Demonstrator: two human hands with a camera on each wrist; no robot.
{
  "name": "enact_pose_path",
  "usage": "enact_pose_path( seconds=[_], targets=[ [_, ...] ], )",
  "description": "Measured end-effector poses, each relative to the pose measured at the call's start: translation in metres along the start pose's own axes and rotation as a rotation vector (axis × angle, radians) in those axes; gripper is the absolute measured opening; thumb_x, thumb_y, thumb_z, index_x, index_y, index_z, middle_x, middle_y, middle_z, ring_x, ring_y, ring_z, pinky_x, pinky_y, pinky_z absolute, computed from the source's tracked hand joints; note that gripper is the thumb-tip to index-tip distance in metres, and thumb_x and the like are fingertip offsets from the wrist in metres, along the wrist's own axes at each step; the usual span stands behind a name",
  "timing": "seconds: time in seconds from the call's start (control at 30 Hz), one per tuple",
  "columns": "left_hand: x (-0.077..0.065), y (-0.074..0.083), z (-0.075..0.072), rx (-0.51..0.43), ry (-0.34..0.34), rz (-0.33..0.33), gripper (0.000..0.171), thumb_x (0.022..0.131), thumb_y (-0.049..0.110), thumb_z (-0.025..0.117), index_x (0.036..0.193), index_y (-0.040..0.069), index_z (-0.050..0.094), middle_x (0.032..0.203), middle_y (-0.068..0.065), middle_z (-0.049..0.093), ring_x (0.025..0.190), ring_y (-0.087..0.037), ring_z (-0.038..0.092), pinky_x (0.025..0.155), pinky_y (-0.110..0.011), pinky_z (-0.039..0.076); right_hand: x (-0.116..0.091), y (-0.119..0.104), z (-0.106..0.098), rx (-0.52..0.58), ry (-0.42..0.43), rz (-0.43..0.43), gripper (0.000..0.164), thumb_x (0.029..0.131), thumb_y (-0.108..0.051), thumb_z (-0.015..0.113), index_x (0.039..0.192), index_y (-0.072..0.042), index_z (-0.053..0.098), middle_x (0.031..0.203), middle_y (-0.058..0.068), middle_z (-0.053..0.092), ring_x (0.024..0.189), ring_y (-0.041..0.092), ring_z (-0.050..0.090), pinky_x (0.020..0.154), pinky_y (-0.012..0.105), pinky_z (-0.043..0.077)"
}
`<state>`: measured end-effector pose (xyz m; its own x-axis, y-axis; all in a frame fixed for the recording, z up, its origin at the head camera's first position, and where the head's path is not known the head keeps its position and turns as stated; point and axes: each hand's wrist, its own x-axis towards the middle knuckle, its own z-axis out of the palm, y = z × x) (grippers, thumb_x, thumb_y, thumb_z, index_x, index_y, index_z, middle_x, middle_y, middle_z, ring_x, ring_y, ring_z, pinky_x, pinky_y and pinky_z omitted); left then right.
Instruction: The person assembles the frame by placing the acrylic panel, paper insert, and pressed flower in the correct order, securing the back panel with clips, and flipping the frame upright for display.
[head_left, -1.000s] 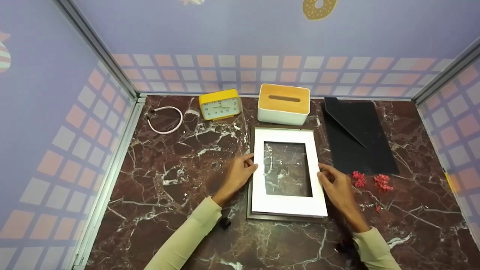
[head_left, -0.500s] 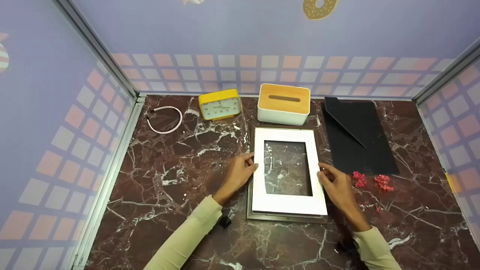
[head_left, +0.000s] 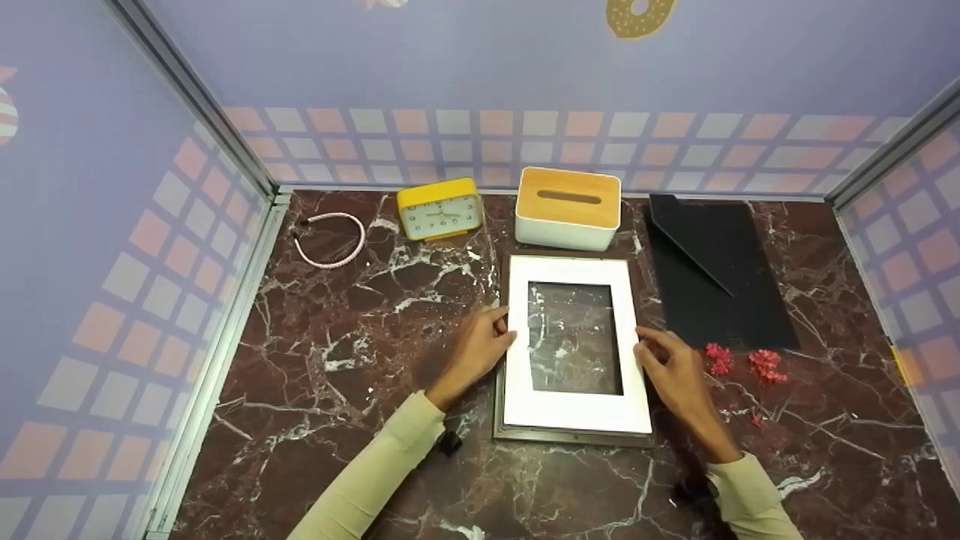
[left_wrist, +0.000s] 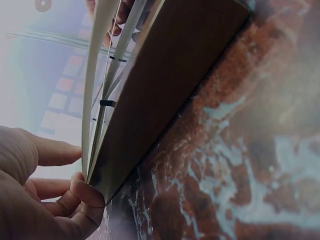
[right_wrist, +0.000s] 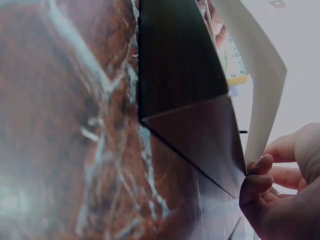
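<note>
A white picture mat (head_left: 574, 412) with a rectangular opening lies over a dark brown picture frame (head_left: 574, 436), whose near edge shows below it. Through the opening the marbled table is visible. My left hand (head_left: 476, 346) pinches the mat's left edge between thumb and fingers, its lower fingers against the frame's side (left_wrist: 160, 80) in the left wrist view. On the opposite edge my right hand (head_left: 679, 375) pinches the mat, which bows slightly and stands a little off the frame in the right wrist view. Small dark tabs (left_wrist: 107, 103) project along the frame's rim.
A tissue box (head_left: 568, 210) with a wooden lid stands just behind the frame. Left of it are a yellow clock (head_left: 441, 211) and a pale headband (head_left: 363, 240). To the right lie a black board (head_left: 750, 300) with a raised flap and red flower sprigs (head_left: 766, 365). Walls surround the table.
The mat's near edge has shifted very slightly toward me and its near right corner a little to the left. Both hands keep their pinch in nearly the same place.
</note>
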<state>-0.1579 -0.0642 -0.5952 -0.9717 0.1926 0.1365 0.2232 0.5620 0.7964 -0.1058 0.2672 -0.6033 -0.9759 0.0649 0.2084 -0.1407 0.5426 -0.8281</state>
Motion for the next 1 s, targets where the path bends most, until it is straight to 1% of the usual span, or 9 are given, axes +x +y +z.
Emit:
enact_pose_path(
  seconds=[0.03,0.17,0.2,0.27,0.37,0.63,0.7,0.8,1.0],
  targets=[
    [0.001,-0.008,0.004,0.012,0.008,0.028,0.047,0.089,0.002,0.079,0.134,-0.012,0.073,0.083,-0.001,0.061,0.076,-0.012,0.052,0.076,-0.031,0.049,0.000,0.000,0.000,-0.007,0.003,-0.005,0.026,0.101,0.004,0.075,0.126,0.006,0.079,0.096,0.012,0.072,0.070,0.005,0.055,0.063,0.014,0.040],
    [-0.001,-0.013,0.004,0.003,0.015,0.057,0.051,0.089,0.001,0.077,0.137,-0.013,0.070,0.086,-0.003,0.061,0.078,-0.014,0.054,0.077,-0.030,0.049,-0.002,0.002,-0.001,0.006,0.015,-0.009,0.026,0.101,0.004,0.075,0.126,0.005,0.079,0.100,0.013,0.071,0.072,0.005,0.056,0.065,0.014,0.042],
    [-0.002,-0.014,0.004,-0.008,0.017,0.053,0.051,0.090,0.000,0.077,0.138,-0.013,0.069,0.087,-0.004,0.063,0.078,-0.014,0.055,0.076,-0.029,0.050,-0.003,0.003,-0.002,0.017,0.021,-0.006,0.026,0.101,0.004,0.075,0.127,0.005,0.079,0.101,0.014,0.072,0.073,0.005,0.057,0.066,0.013,0.043],
    [-0.005,-0.003,-0.006,-0.058,0.012,0.003,0.050,0.090,-0.006,0.075,0.138,-0.016,0.067,0.089,-0.009,0.066,0.077,-0.014,0.057,0.075,-0.028,0.052,-0.006,0.005,-0.004,0.047,0.039,0.000,0.026,0.101,0.005,0.076,0.126,0.005,0.079,0.103,0.015,0.073,0.073,0.004,0.058,0.065,0.012,0.044],
    [-0.005,-0.005,-0.010,-0.105,0.046,-0.021,0.047,0.093,-0.007,0.076,0.139,-0.013,0.068,0.094,-0.012,0.069,0.080,-0.019,0.061,0.075,-0.027,0.053,-0.011,0.009,-0.009,0.083,0.084,-0.005,0.025,0.099,0.009,0.076,0.124,0.006,0.080,0.104,0.018,0.074,0.074,0.002,0.060,0.065,0.010,0.046],
    [-0.001,-0.016,-0.010,-0.192,0.138,-0.036,0.045,0.096,0.000,0.081,0.139,-0.010,0.070,0.124,-0.021,0.072,0.110,-0.037,0.071,0.094,-0.041,0.063,-0.017,-0.007,-0.036,0.057,0.198,-0.023,0.023,0.096,0.017,0.073,0.118,0.014,0.078,0.100,0.026,0.073,0.073,0.001,0.062,0.066,0.007,0.046],
    [0.000,-0.018,-0.010,-0.207,0.146,-0.032,0.047,0.097,0.002,0.081,0.141,-0.009,0.069,0.133,-0.022,0.070,0.120,-0.040,0.069,0.104,-0.047,0.060,-0.017,0.002,-0.044,0.033,0.218,-0.011,0.022,0.097,0.014,0.075,0.118,0.010,0.080,0.099,0.021,0.074,0.071,-0.001,0.060,0.064,0.007,0.044],
    [0.003,-0.022,-0.008,-0.191,0.152,-0.011,0.049,0.097,0.005,0.082,0.143,-0.007,0.068,0.141,-0.022,0.068,0.136,-0.040,0.062,0.119,-0.052,0.049,-0.016,0.021,-0.054,0.009,0.245,0.013,0.022,0.098,0.009,0.076,0.120,0.004,0.082,0.099,0.015,0.074,0.070,-0.004,0.058,0.062,0.008,0.043],
    [0.008,-0.027,-0.007,-0.154,0.116,0.035,0.053,0.099,0.011,0.081,0.147,-0.004,0.066,0.151,-0.025,0.062,0.149,-0.044,0.050,0.128,-0.057,0.036,-0.019,0.031,-0.077,-0.023,0.270,0.030,0.023,0.100,0.005,0.077,0.122,0.002,0.082,0.102,0.015,0.074,0.073,-0.007,0.063,0.064,0.008,0.045]
  ],
)
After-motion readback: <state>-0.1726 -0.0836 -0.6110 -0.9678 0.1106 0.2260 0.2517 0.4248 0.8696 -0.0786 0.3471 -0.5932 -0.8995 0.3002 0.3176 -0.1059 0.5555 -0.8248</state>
